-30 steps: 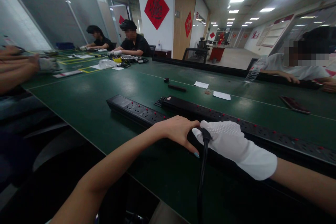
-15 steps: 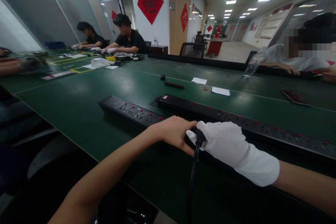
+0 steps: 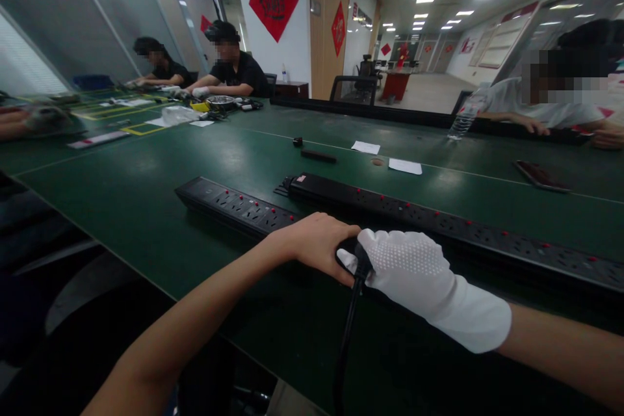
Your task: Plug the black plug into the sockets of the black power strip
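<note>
My bare left hand (image 3: 319, 240) is wrapped over a long black power strip (image 3: 227, 203), thumb and fingers gripping its sides. Against it, my right hand (image 3: 412, 263), in a white dotted glove, is closed around a black plug (image 3: 361, 264). A thick black cord (image 3: 345, 338) hangs from that plug past the table's near edge. Both hands hide the plug's front and the strip's middle, so I cannot tell whether the plug sits in a socket. Behind them lies a second black power strip (image 3: 341, 193) with red-marked outlets.
On the green table (image 3: 121, 188) lie a short dark bar (image 3: 318, 156), a small black piece (image 3: 298, 142), white papers (image 3: 405, 166) and a phone (image 3: 541, 176). A water bottle (image 3: 462, 118) stands near a person at right. Other people work at the far left.
The whole view has shifted slightly, with the scene sliding left. My right hand has tipped the plug and cord a little; both hands keep their grip.
</note>
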Motion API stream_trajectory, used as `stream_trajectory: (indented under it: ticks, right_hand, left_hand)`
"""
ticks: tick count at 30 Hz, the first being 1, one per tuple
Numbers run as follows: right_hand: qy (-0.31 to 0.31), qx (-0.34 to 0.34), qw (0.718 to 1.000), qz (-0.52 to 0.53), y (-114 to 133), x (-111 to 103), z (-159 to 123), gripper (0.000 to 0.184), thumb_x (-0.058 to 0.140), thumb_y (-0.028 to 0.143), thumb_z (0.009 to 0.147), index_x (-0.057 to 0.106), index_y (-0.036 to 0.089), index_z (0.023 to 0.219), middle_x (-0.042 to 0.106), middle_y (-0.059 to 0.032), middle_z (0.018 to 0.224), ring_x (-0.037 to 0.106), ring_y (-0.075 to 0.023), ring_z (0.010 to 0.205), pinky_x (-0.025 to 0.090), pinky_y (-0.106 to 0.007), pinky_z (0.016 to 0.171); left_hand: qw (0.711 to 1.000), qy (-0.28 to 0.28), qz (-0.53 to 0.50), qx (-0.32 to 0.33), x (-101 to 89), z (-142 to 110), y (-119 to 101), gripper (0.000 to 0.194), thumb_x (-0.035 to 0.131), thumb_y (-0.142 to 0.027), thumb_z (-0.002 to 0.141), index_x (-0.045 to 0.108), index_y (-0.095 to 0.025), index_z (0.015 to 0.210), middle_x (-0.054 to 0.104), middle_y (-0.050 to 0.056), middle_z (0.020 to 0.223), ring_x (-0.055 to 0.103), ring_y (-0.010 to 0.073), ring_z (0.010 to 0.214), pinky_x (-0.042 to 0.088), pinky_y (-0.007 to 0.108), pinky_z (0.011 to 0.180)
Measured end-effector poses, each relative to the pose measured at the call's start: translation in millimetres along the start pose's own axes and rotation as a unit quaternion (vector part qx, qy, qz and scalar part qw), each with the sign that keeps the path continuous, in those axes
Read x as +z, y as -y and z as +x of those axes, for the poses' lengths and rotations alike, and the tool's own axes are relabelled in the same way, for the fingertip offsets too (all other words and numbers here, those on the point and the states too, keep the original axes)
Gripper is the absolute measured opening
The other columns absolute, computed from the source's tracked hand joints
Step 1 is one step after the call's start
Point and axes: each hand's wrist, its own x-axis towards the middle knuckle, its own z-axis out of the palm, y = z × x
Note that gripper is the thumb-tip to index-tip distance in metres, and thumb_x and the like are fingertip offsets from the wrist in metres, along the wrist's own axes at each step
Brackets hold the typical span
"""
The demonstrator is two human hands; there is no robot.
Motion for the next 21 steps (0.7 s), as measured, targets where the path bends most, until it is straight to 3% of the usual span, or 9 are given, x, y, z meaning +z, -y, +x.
stream_trajectory:
  ticks: [4, 8, 12, 16, 21]
  right_hand:
    - [0.007, -0.010, 0.999, -0.034, 1, -1, -2, 0.036, 0.039, 0.044, 0.086, 0.059, 0.014, 0.081, 0.061, -0.0091, 0.062, 0.059, -0.0217, 0.054, 0.027, -0.027, 0.047]
    - [0.008, -0.019, 0.999, 0.035, -4, 3, -1, 0.033, 0.037, 0.043, 0.087, 0.058, 0.017, 0.088, 0.063, -0.0061, 0.068, 0.059, -0.0196, 0.057, 0.031, -0.026, 0.050]
    - [-0.056, -0.048, 0.986, 0.147, -12, 20, 2, 0.032, 0.046, 0.048, 0.083, 0.057, 0.017, 0.082, 0.063, -0.0037, 0.068, 0.058, -0.0159, 0.058, 0.034, -0.024, 0.051]
    - [-0.078, -0.056, 0.981, 0.166, -15, 31, 5, 0.033, 0.049, 0.050, 0.080, 0.056, 0.018, 0.077, 0.062, -0.0023, 0.064, 0.056, -0.0133, 0.056, 0.036, -0.023, 0.051]
    - [-0.068, -0.054, 0.982, 0.165, -14, 28, 3, 0.032, 0.046, 0.048, 0.082, 0.055, 0.017, 0.077, 0.060, -0.0025, 0.065, 0.055, -0.0134, 0.056, 0.034, -0.024, 0.051]
  left_hand:
    - [1.000, -0.002, -0.003, 0.005, 1.1, 0, 0, 0.058, 0.056, -0.064, 0.064, 0.055, -0.018, 0.100, 0.064, 0.005, 0.096, 0.061, 0.0226, 0.084, 0.041, 0.031, 0.069]
    - [1.000, -0.004, -0.011, 0.010, 1.4, 0, 0, 0.056, 0.057, -0.062, 0.065, 0.055, -0.018, 0.101, 0.065, 0.005, 0.095, 0.061, 0.0218, 0.082, 0.042, 0.031, 0.070]
    - [1.000, -0.007, -0.014, 0.011, 0.8, 0, 0, 0.060, 0.059, -0.062, 0.063, 0.055, -0.019, 0.105, 0.065, 0.005, 0.100, 0.061, 0.0230, 0.086, 0.043, 0.032, 0.071]
    - [1.000, -0.003, -0.011, 0.005, 0.0, 0, -1, 0.061, 0.058, -0.063, 0.063, 0.055, -0.019, 0.106, 0.064, 0.006, 0.103, 0.061, 0.0231, 0.088, 0.043, 0.032, 0.073]
    - [1.000, -0.004, 0.004, -0.001, 0.3, -1, -2, 0.063, 0.059, -0.062, 0.062, 0.054, -0.019, 0.108, 0.064, 0.006, 0.100, 0.061, 0.0229, 0.085, 0.042, 0.031, 0.071]
